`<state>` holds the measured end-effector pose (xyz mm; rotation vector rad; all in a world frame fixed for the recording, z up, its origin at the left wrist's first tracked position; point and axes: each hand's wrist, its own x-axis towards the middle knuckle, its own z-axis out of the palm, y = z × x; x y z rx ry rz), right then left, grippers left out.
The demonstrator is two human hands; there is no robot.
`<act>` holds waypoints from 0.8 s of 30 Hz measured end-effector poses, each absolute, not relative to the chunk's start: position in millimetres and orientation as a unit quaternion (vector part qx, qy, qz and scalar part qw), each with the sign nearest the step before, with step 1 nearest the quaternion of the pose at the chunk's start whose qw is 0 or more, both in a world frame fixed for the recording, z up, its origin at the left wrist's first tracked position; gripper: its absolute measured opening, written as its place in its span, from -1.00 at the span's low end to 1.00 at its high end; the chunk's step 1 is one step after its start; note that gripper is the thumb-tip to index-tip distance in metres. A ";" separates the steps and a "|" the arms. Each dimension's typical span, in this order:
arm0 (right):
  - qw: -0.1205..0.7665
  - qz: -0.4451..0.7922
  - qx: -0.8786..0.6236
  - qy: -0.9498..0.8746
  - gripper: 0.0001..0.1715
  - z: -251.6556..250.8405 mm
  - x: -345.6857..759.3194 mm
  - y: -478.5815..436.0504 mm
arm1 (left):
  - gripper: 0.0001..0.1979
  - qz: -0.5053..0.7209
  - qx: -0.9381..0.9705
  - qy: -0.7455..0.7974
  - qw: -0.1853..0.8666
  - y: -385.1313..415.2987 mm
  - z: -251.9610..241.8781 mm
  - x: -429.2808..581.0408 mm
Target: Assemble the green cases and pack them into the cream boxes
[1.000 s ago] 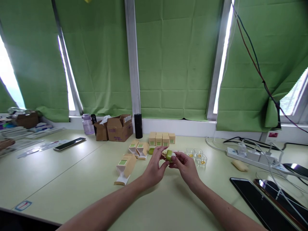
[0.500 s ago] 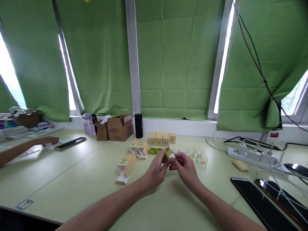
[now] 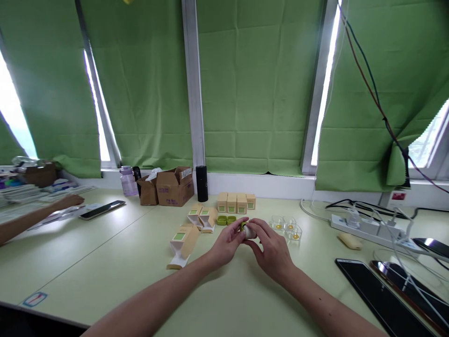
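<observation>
A small green-and-white round piece (image 3: 249, 231) is held above the table between both hands; its exact kind cannot be made out. My left hand (image 3: 224, 243) pinches its green side, partly covering it. From the right, the fingers of my right hand (image 3: 275, 248) close over the white part. Just behind my left fingers sit two small green square containers (image 3: 221, 220). Clear cups with yellow centres (image 3: 295, 233) stand beyond my right hand. To the left are three opened tan cartons (image 3: 185, 238) with green labels, and several closed tan cartons (image 3: 232, 203) form a row behind.
A brown cardboard box (image 3: 175, 187), a black cylinder (image 3: 201, 183) and a purple bottle (image 3: 128, 181) line the back. On the right lie a power strip (image 3: 372, 231) with cables and a dark tablet (image 3: 379, 295). Another person's hand (image 3: 70, 201) is at far left, near a phone (image 3: 102, 209).
My right hand has shifted its grip, its fingers now reaching over the white part of the piece. The piece has turned, so less green shows. The other person's hand moved slightly.
</observation>
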<state>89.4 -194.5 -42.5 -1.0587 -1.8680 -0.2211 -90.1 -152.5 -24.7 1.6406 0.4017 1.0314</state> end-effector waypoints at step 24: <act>0.459 -0.212 -0.353 -0.787 -0.54 -46.0 87.3 -187.7 | -0.47 0.491 0.663 0.175 0.538 -144.8 -42.2 -79.9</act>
